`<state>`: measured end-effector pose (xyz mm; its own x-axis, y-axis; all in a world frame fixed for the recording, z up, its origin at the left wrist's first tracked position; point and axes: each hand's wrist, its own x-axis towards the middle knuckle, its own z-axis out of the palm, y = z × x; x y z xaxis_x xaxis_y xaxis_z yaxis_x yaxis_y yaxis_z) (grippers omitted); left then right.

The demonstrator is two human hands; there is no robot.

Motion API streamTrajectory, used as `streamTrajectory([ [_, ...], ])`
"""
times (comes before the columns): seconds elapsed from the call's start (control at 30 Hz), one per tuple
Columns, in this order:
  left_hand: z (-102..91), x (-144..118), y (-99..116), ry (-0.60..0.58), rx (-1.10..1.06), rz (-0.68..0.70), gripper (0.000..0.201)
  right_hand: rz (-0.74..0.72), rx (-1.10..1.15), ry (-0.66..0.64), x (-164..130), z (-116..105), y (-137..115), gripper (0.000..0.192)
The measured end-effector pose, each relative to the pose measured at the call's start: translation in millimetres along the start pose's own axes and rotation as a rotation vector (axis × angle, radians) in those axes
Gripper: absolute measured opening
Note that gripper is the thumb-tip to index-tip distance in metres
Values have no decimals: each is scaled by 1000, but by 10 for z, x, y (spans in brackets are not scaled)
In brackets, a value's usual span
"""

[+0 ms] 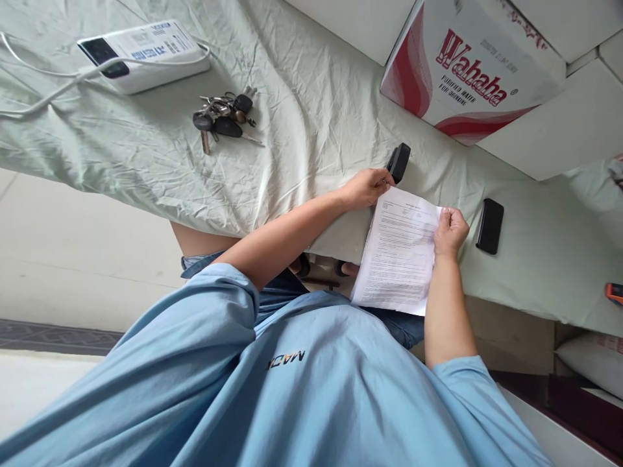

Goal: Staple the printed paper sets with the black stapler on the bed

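Note:
Printed paper sheets [402, 250] hang tilted between my two hands, above my lap and the table's front edge. Their top left corner is pinched in my left hand [367, 188], whose fingers are closed. My right hand [450, 231] is closed on the upper right edge, thumb on top. Slightly uneven edges suggest more than one sheet; the print is too small to read. Just beyond my left fingers, a small black object [400, 162], possibly a stapler, rests on the cloth. I cannot tell whether the fingers touch it. A black phone [489, 226] lies right of my right hand.
A pale green cloth [311, 130] covers the table. Keys [226, 117] and a white box-shaped device [146, 57] with a cable [73, 79] lie at the left. A Wahaha water carton [467, 71] stands at the back right. An orange-and-black object [615, 293] shows at the right edge.

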<state>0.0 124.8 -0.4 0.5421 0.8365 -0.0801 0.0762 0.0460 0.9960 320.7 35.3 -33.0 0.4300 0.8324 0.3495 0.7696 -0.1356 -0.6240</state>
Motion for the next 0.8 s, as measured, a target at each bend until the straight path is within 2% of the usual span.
streamTrajectory([
  [0.23,27,50,-21,133,70,-36,16,43,132,-5,43,-21,89,50],
  [0.43,1,97,-123,296,120,-53,28,110,206,-43,150,73,75,39],
  [0.63,15,142,-147,345,156,-95,32,136,98,-111,233,144,-15,28],
  [0.8,28,187,-131,375,215,-111,26,116,35,-91,195,152,-43,25],
])
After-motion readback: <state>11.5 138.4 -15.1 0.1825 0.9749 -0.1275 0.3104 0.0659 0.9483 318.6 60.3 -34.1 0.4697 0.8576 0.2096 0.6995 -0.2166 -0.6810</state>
